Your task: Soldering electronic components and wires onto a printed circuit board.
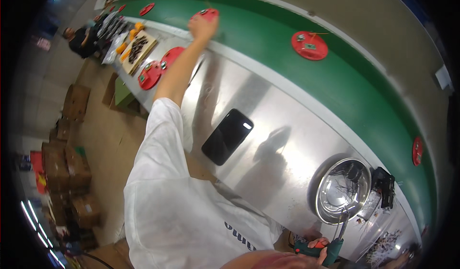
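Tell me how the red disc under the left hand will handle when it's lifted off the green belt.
The red disc looks flat and rigid, so probably stiff and light. Small parts seem to sit loose on top; tilting may spill them. The left hand is blurred, so its grip is unclear.

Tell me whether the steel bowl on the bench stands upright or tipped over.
Upright. The steel bowl sits mouth up on the metal bench; its shiny inside and round rim face the camera, with a few thin wires inside.

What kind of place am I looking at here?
Most likely a factory assembly line. A long green conveyor belt carries red round trays of small parts past a steel workbench. The left hand reaches to one tray; the right hand holds a green power screwdriver.
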The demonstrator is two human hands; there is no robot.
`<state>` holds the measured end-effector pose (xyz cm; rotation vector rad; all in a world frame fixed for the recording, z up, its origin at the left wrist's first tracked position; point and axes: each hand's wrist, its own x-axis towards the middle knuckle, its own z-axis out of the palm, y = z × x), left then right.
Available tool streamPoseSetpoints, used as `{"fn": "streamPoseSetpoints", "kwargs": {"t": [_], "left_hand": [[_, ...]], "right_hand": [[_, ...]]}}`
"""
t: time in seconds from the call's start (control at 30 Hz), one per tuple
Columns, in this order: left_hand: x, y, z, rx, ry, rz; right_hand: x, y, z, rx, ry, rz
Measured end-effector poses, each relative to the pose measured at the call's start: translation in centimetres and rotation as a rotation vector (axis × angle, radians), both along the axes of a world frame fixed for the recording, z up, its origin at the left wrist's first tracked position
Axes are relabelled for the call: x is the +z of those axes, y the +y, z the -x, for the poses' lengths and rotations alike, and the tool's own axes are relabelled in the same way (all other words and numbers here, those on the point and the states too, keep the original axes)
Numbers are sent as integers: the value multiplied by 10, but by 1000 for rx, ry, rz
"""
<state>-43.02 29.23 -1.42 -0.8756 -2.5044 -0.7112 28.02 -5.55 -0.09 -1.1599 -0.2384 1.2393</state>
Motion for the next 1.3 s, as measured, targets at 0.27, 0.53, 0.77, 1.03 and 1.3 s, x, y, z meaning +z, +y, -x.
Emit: {"fn": "streamPoseSetpoints", "kwargs": {"t": [0.27,0.53,0.77,1.03,1.3], "left_hand": [[7,25,13,37,-206,308],[43,-31,-190,-1210,-269,52],[49,-162,-353,-1931,-210,535],[101,-192,-450,-1974,-240,399],[81,-247,-528,-1824,-102,501]], "right_hand": [[0,-17,-2,-11,-26,-125],[1,-13,1,6,147,-165],[-3,-9,5,-26,156,-181],[-8,-15,1,-32,138,-226],[-6,-15,2,-39,172,-266]]}}
